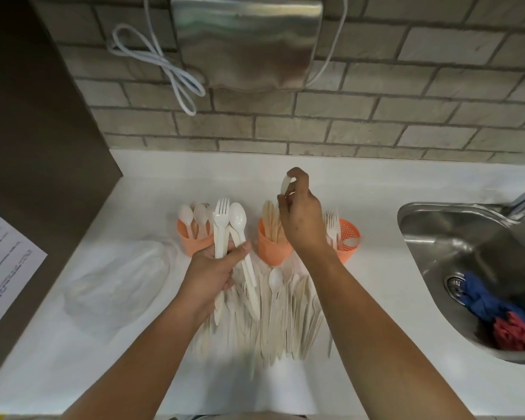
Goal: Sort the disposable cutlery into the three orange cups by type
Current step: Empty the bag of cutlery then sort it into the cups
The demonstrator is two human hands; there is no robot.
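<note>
Head view: left hand raised over the table, palm toward the camera, fingers wrapped round a bundle of white cutlery, a fork and a spoon standing out of its top, handles hanging below the palm. Right hand lifted above the middle cup, wrist bent, fingertips pinched on a single pale piece held nearly upright; type too blurred to tell.

Three orange cups in a row near the back of the table. Left cup, partly behind the left hand: white spoons, bowls up. Middle cup: tan, flat pieces, seemingly knives. Right cup, perforated wall: forks, tines up.

Unsorted pile of pale cutlery spread flat on the table in front of the cups, between the two forearms. Clear plastic bag lying left of the pile. Steel sink at right, with blue and red cloth in the basin. Printed sheet at far left, text too small to read. No brand or label readable anywhere.
</note>
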